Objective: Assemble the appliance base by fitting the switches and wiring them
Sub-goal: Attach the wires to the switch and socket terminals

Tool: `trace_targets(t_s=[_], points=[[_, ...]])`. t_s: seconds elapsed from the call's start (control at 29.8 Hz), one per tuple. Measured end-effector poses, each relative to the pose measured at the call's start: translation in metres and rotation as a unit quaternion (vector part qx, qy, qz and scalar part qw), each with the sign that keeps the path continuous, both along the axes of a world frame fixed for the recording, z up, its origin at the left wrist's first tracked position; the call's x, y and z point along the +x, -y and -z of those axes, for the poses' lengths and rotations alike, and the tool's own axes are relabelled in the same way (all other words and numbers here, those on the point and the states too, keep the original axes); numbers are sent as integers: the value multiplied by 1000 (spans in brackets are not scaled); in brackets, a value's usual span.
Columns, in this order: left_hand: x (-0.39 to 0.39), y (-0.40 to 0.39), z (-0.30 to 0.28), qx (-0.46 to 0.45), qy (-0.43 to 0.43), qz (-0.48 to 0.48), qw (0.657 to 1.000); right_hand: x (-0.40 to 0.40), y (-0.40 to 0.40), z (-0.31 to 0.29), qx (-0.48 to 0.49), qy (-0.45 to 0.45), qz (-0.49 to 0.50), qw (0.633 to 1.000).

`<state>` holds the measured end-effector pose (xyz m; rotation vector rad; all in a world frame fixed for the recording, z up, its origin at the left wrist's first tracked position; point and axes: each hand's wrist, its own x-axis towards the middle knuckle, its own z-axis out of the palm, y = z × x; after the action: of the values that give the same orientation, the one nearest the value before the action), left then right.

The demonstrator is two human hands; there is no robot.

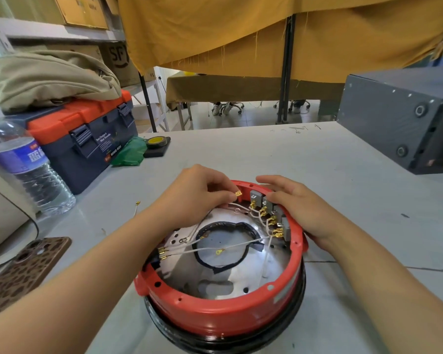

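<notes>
head view:
surface: a pale grey table (279, 154) is seen, marked with faint scribbles at its far edge.
room: a mustard-yellow cloth (279, 34) is hung across the back; cardboard boxes (87, 8) are stacked on shelving at the left.
left side: a red and navy toolbox (87, 134) is topped by a beige bag (44, 75); a water bottle (26, 169) stands just in front, and a phone (23, 269) in a spotted case lies near the table edge.
middle: a tape roll (157, 142) and a green bag (131, 154) lie beside the toolbox.
right side: a dark grey metal box (399, 116) is set on the table.
appliance base (223, 310): red-rimmed, placed open side up, near the table's front edge.
switches (269, 208): grey, fitted in a row inside the far right rim, with white wires (215, 249) attached.
left hand (197, 192): a brass terminal (238, 193) is pinched between curled fingertips at the far rim.
right hand (299, 205): laid flat over the rim by the switches, fingers nearly straight, nothing gripped.
</notes>
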<state>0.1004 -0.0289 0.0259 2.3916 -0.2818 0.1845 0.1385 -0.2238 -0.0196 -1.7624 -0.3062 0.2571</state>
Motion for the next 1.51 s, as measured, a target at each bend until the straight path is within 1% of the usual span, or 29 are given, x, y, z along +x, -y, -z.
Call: trace_targets(t_s=[0.13, 0.34, 0.5, 0.64, 0.77, 1.01, 1.11, 1.31, 1.51], points=[[7, 9, 2, 36, -3, -4, 999, -2, -5, -1, -9, 6, 15, 1000], [17, 21, 1, 93, -2, 11, 996, -3, -8, -1, -39, 18, 71, 997], [20, 26, 2, 110, -15, 25, 993, -1, -1, -3, -53, 22, 83, 995], [19, 29, 5, 107, -25, 42, 993, 0, 3, -3, -36, 18, 82, 996], [21, 32, 0, 115, -31, 56, 991, 1, 1, 0, 7, 3, 64, 998], [24, 34, 0, 137, -35, 53, 988, -1, -8, 2, 76, 2, 95, 992], [23, 33, 4, 131, -36, 55, 989, 0, -9, 4, 77, 3, 101, 992], [22, 31, 14, 95, -11, 69, 993, 2, -9, 6, 84, -2, 101, 991], [21, 30, 17, 84, 3, 81, 993, 2, -8, 6, 84, -5, 97, 992]])
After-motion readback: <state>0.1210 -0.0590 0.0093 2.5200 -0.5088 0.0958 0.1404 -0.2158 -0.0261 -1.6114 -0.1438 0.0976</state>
